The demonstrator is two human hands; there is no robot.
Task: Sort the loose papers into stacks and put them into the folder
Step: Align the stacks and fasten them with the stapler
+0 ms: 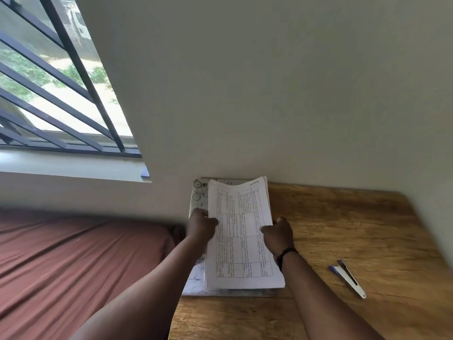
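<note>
Both hands grip a stack of papers by its side edges.

Left hand (201, 224): forearm extended forward from lower left, thumb curled over the left edge of the stack of papers (241, 236). Right hand (278, 235): forearm extended forward from lower right, fingers curled onto the right edge, dark band (285, 255) around the wrist. Hands level, facing each other across the sheets.

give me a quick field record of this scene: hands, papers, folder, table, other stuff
left hand: grips the left edge of the paper stack
right hand: grips the right edge of the paper stack
paper stack: top sheet printed with a table, far end curled up
folder: lies under the stack, against the wall
table: wooden
pen: on the table, right of the stack
bed: left of the table, brown sheet
</note>
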